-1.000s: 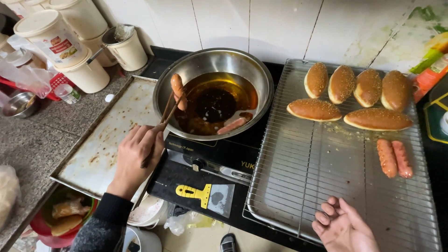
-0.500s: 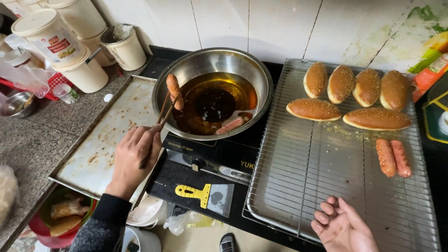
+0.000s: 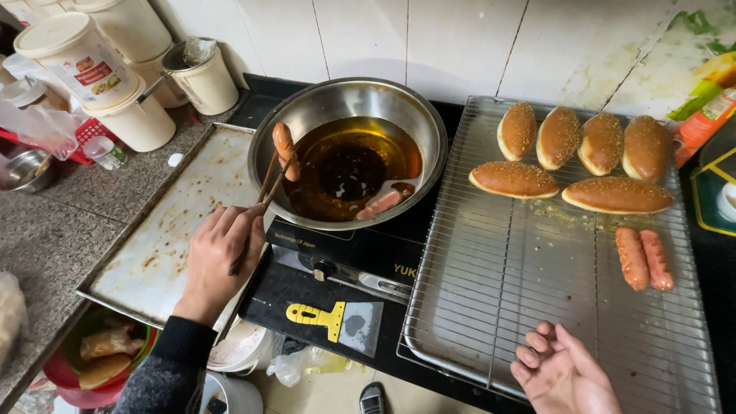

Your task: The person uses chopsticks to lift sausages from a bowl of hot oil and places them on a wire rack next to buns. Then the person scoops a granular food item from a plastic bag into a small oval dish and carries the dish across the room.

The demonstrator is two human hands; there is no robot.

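While your left hand (image 3: pixel 222 253) pinches the chopsticks (image 3: pixel 264 188) on a sausage (image 3: pixel 284 149) lifted over the oil pan's (image 3: pixel 429 130) left rim and your right hand (image 3: pixel 563 372) hangs open near the wire rack (image 3: pixel 498 291), a loosened pinch could drop it, splashing oil.

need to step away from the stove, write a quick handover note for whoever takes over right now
Left hand: grips wooden chopsticks pinching one browned sausage above the left rim of the round steel pan of dark oil.
Right hand: empty, palm up, at the near edge of the wire cooling rack.
Done: two fried sausages lie on the rack, near six crumbed golden buns.
Left: one pale sausage is in the oil; the lifted one is not set down yet. The greasy flat metal tray is left of the pan.
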